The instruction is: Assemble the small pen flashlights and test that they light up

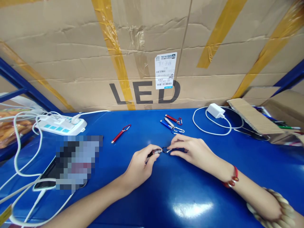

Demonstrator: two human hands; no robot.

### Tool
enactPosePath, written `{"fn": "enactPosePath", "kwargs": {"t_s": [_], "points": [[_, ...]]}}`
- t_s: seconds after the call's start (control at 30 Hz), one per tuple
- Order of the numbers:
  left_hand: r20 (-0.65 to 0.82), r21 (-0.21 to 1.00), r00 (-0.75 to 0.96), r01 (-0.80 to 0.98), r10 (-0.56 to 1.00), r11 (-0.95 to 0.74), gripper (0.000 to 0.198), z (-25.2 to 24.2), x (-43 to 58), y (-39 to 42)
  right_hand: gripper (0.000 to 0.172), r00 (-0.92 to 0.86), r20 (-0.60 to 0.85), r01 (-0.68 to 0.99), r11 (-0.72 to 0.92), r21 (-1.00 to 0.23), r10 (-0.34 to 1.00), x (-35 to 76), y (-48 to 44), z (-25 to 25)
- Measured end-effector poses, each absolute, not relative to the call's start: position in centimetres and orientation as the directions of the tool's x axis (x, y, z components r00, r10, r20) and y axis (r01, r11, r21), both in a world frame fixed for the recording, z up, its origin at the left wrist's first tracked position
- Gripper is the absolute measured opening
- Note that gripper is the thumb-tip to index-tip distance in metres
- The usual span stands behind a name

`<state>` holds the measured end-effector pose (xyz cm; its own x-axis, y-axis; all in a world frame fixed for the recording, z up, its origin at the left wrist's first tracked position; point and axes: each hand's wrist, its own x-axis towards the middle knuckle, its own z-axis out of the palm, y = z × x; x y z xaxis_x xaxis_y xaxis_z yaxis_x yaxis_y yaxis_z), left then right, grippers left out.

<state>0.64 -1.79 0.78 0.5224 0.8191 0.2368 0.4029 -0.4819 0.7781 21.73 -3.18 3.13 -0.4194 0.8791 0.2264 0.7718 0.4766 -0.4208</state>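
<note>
My left hand (142, 161) is closed around a small dark keychain flashlight (156, 151), its silver end showing between thumb and fingers. At that end hangs a dark carabiner clip (164, 150), which my right hand (192, 148) pinches from the other side. Part of the flashlight's body is hidden in the left palm. A red flashlight (117, 137) with a red clip lies farther back on the left. Behind my right hand lie a red flashlight (172, 118), a silver one (168, 122) and a blue one (165, 123), close together with their clips.
On the blue tabletop (152, 196), a phone with a blurred screen (76, 161) and white cables are at left, near a power strip (61, 125). A white charger (215, 110) with looped cable and an open cardboard box (258, 117) stand right. A large carton (90, 69) walls the back.
</note>
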Motion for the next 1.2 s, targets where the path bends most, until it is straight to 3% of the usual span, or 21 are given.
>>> {"fn": "enactPosePath", "kwargs": {"t_s": [0.1,0.2,0.37,0.6,0.87,1.07,1.2], "points": [[0.213,0.803,0.526,0.385,0.823,-0.455,0.015,0.8,0.7,-1.8,0.016,-0.419,0.261,0.753,0.493,-0.435,0.870,21.4,-3.2,2.7],[0.219,0.811,0.562,0.350,0.798,-0.469,0.014,0.6,0.7,-1.9,0.022,-0.400,0.349,0.642,0.531,-0.554,0.847,20.9,-3.5,2.2],[0.254,0.788,0.608,0.321,0.752,-0.526,0.014,0.5,0.6,-2.1,0.016,-0.313,0.435,0.487,0.536,-0.689,0.844,20.0,-4.0,2.2],[0.250,0.742,0.658,0.342,0.710,-0.577,0.016,0.7,0.5,-2.4,0.018,-0.264,0.114,0.382,0.212,-0.899,0.958,19.6,-3.7,2.9],[0.243,0.760,0.678,0.312,0.694,-0.570,0.024,0.6,0.2,-2.7,0.018,-0.280,-0.138,0.240,-0.070,-0.968,0.950,19.5,-3.7,1.5],[0.332,0.657,0.692,0.317,0.640,-0.684,0.020,0.1,0.1,-2.2,0.022,-0.274,-0.177,0.238,-0.112,-0.965,0.945,19.3,-3.8,1.2],[0.352,0.675,0.645,0.326,0.678,-0.661,0.019,0.4,0.4,-2.1,0.022,-0.235,-0.030,0.408,0.071,-0.910,0.971,19.7,-3.6,1.9]]}}
